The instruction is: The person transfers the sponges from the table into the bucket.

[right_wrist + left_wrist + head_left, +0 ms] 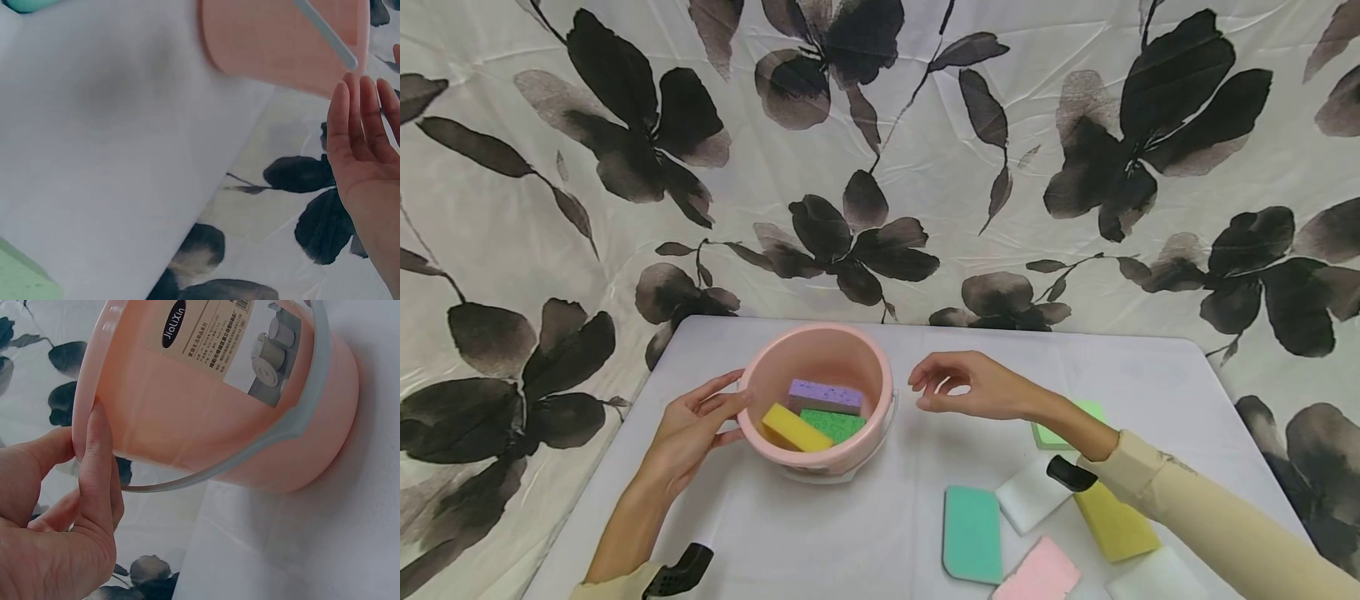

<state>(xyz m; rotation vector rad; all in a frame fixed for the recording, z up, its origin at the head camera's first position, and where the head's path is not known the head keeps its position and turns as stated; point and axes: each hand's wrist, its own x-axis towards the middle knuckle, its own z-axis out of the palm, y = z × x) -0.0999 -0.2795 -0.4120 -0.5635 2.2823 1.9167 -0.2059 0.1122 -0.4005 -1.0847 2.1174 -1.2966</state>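
A pink bucket (880,375) stands on the white table, holding a purple sponge (826,397), a green sponge (835,426) and a yellow sponge (797,428). At its left side my left hand (688,429) pinches the rim between thumb and fingers; the left wrist view shows this grip on the bucket (150,419) closely. My right hand (973,385) hovers just right of the bucket with loosely bent fingers and nothing in them. In the right wrist view the fingers of that hand (369,144) look fairly straight, near the bucket's grey handle (328,34).
Several sponges lie on the table's right: teal (972,534), white (1033,493), pink (1039,572), yellow (1116,521), another white (1157,577) and light green (1048,437), partly under my right forearm. A floral cloth (970,167) hangs behind the table.
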